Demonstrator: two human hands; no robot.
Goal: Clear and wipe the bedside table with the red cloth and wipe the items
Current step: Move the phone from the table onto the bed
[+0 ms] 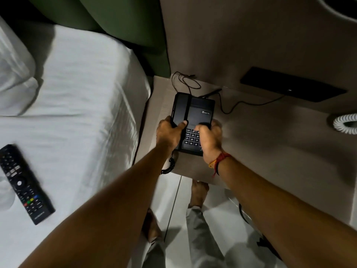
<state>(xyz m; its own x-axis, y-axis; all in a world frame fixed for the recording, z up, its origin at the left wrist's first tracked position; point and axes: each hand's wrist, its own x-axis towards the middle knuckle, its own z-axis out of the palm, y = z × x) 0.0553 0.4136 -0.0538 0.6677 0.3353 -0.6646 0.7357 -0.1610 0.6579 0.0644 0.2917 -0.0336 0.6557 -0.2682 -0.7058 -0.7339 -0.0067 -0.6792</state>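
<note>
A black desk telephone with its handset on the left side sits on the beige bedside table, near the table's left edge. My left hand grips the phone's left side over the handset. My right hand grips its right side, thumb over the keypad. A coiled black handset cord hangs off the front edge below my left wrist. Thin black cables run from the phone's back to the wall. No red cloth is in view.
A black remote control lies on the white bed at the left. A black wall panel sits above the table, and a white coiled cord lies at its right edge. My bare feet stand on pale floor tiles below.
</note>
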